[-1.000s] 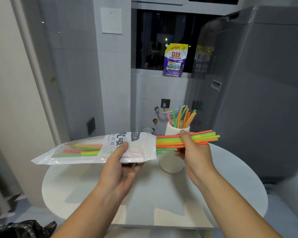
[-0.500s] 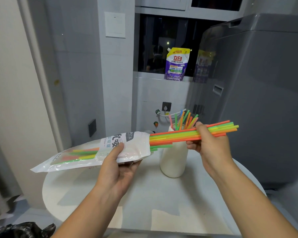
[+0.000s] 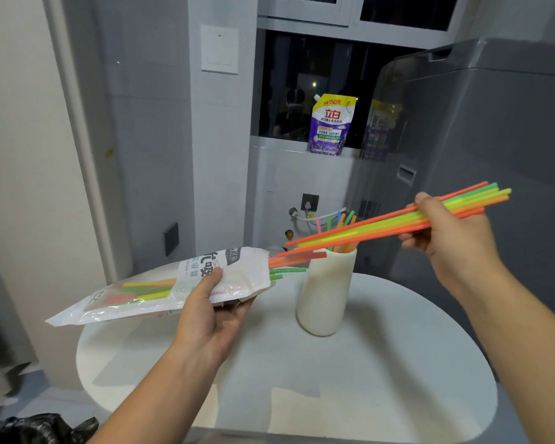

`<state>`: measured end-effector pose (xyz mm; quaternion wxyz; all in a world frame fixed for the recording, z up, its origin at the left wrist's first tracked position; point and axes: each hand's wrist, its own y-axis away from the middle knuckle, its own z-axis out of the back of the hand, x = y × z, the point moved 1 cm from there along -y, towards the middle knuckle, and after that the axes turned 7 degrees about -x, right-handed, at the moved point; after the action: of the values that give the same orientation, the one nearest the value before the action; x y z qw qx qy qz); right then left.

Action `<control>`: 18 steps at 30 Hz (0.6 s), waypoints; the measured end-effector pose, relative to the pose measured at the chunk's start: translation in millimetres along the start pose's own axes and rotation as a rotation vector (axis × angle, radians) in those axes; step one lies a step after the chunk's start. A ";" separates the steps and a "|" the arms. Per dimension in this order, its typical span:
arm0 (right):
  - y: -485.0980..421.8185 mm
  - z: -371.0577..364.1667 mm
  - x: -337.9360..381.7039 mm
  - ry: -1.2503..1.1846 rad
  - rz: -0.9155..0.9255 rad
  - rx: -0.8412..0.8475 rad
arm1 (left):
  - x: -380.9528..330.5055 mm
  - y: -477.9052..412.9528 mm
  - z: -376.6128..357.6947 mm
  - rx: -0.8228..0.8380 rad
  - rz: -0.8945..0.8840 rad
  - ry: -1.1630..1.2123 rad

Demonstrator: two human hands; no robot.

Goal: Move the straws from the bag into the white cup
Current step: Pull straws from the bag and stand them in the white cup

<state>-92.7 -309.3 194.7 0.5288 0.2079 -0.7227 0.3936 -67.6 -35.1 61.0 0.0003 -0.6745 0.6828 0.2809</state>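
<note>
My left hand (image 3: 212,310) holds the white plastic straw bag (image 3: 161,288) by its middle, above the table's left half, mouth pointing right. Several straws still lie inside it, and a few stick out of its mouth. My right hand (image 3: 449,233) is closed on a bundle of orange, yellow and green straws (image 3: 382,227), raised to the right; the bundle's left ends are just clear of the bag's mouth and slope up to the right across the cup's top. The tall white cup (image 3: 326,296) stands on the table between my hands, with several straws upright in it.
The round white table (image 3: 382,373) carries only the cup. A grey washing machine (image 3: 494,155) stands close behind my right hand. A purple detergent pouch (image 3: 330,126) sits on the window sill. A black plastic bag (image 3: 36,429) lies on the floor at lower left.
My right hand has drawn the bundle of straws out of the bag, moving right and upward. The bag has stayed in my left hand, tilting slightly.
</note>
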 end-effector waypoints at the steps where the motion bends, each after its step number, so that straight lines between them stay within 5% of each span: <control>1: -3.5 3.4 4.8 0.007 0.014 -0.005 | -0.7 -1.1 0.3 0.000 -0.003 0.004; 18: -24.0 11.4 54.5 0.367 0.265 -0.071 | 9.5 1.4 1.5 0.015 0.008 -0.031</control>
<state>-101.7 -326.5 252.2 0.6020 0.0175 -0.6487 0.4652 -70.3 -43.3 56.6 0.0147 -0.6672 0.6876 0.2863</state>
